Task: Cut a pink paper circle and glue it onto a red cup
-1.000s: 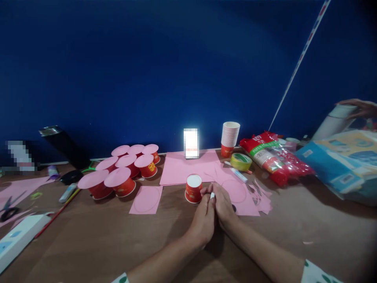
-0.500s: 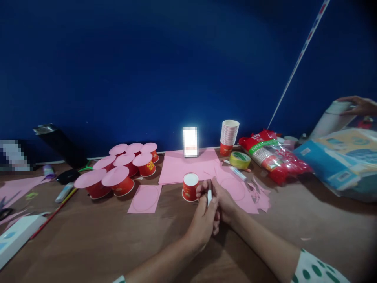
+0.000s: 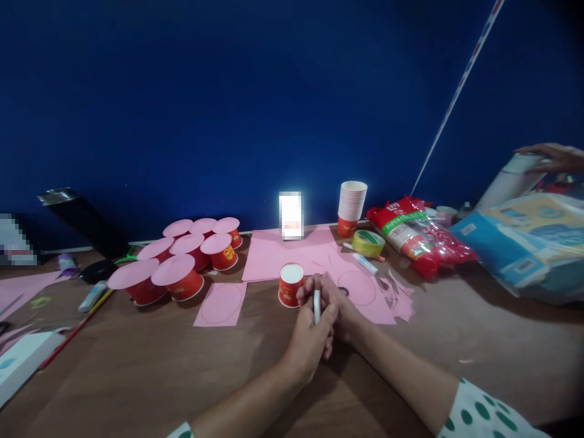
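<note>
My left hand point(image 3: 308, 337) and my right hand point(image 3: 335, 304) are pressed together over the brown table, both closed around a small white stick point(image 3: 316, 306) that could be a glue stick or a marker. Just beyond my fingers an upside-down red paper cup point(image 3: 289, 285) stands by the edge of a pink sheet point(image 3: 292, 254). A pink sheet with a drawn circle point(image 3: 219, 303) lies to the left of the cup.
Several inverted red cups topped with pink discs point(image 3: 179, 261) cluster at left. A cup stack point(image 3: 351, 208), a tape roll point(image 3: 367, 243), a red cup package point(image 3: 417, 234) and blue packs point(image 3: 524, 243) sit at right. Another person's hand point(image 3: 550, 155) rests on a white roll at far right.
My hands have shifted slightly left and drawn the white stick further out, so more of it shows between my fingers. The view has drifted a little.
</note>
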`<state>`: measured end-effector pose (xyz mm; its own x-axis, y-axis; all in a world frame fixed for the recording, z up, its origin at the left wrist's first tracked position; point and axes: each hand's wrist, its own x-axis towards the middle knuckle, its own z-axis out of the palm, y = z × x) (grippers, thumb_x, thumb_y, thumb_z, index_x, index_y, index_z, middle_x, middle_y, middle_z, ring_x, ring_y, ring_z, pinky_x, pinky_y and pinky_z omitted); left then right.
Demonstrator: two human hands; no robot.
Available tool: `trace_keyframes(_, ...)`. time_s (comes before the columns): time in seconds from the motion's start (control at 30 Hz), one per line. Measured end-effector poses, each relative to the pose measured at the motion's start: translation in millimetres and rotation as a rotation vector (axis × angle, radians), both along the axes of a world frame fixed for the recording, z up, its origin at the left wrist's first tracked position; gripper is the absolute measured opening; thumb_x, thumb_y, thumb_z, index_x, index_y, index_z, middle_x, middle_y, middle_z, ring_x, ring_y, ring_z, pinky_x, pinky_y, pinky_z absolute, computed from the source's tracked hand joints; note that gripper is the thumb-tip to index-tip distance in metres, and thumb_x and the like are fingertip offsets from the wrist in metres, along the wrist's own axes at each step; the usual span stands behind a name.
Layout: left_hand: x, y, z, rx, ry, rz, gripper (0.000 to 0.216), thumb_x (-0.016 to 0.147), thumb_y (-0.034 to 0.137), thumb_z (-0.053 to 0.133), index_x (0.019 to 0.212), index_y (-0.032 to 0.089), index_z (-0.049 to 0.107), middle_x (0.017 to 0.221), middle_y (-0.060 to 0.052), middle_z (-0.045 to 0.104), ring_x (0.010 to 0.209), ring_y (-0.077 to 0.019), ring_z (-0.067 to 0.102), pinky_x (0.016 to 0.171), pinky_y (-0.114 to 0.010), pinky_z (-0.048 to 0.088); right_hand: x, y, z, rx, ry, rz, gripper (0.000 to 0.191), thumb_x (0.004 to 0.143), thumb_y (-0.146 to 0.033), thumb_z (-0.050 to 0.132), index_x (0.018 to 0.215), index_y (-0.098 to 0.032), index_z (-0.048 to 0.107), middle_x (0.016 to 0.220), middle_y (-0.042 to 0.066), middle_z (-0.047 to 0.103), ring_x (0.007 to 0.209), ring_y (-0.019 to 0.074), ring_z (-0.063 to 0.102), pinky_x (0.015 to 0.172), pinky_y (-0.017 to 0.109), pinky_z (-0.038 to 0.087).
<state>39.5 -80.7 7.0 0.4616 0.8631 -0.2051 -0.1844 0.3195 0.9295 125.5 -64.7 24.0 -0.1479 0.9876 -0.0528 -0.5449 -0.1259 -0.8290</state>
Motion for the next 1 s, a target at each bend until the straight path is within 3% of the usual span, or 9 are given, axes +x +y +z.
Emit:
trace_keyframes(0.2,-2.9,-0.9,3.8,-0.047,-0.036,0.009,0.045,0.075,0.057,0.062,0.092,0.02,0.042,0.048,0.012,0.035,0.034,-0.0025,0.025,0.03,-0.013,0.021,0.4,-0.7,-5.8,0.079,-0.106,-0.039,0.037,0.082,-0.058,0.055,0.077,-0.021,0.057,0.084,0.004,0.066,0.073,0.0161,0.06,0.064,0.027,0.046)
trace_keyframes(0.5,-2.4,2.2,2.0,0.001,-0.023,-0.039,0.055,0.069,0.052,0.07,0.103,0.019,0.042,0.058,0.01,0.042,0.035,-0.0015,0.028,0.03,-0.015,0.022,-0.8,2.2,-5.1,0.022,-0.014,-0.081,0.035,0.082,-0.053,0.057,0.075,-0.019,0.054,0.077,0.004,0.066,0.064,0.0142,0.059,0.054,0.024,0.044)
trace_keyframes(0.6,-2.8,3.6,-1.3,0.053,0.008,-0.058,0.055,0.067,0.053,0.071,0.099,0.018,0.043,0.057,0.011,0.041,0.034,-0.0011,0.028,0.031,-0.016,0.023,1.5,3.8,-4.8,-0.029,-0.039,-0.098,0.036,0.08,-0.055,0.059,0.072,-0.02,0.052,0.072,0.003,0.066,0.061,0.0146,0.059,0.053,0.024,0.044)
trace_keyframes(0.77,-1.3,5.1,-4.3,-0.067,-0.029,-0.059,0.046,0.074,0.061,0.058,0.087,0.02,0.042,0.051,0.011,0.04,0.034,-0.0013,0.023,0.033,-0.015,0.017,5.2,5.0,-6.0,-0.037,-0.091,-0.127,0.035,0.08,-0.054,0.059,0.073,-0.02,0.053,0.075,0.003,0.068,0.058,0.0135,0.058,0.049,0.023,0.042)
trace_keyframes(1.0,6.6,7.3,-8.7,-0.004,0.0,0.012,0.048,0.074,0.068,0.051,0.079,0.02,0.044,0.045,0.01,0.036,0.033,-0.0037,0.024,0.034,-0.018,0.015,-1.1,4.3,-9.6,-0.053,-0.122,-0.301,0.035,0.076,-0.054,0.06,0.069,-0.02,0.053,0.073,0.003,0.07,0.065,0.0169,0.063,0.057,0.027,0.047)
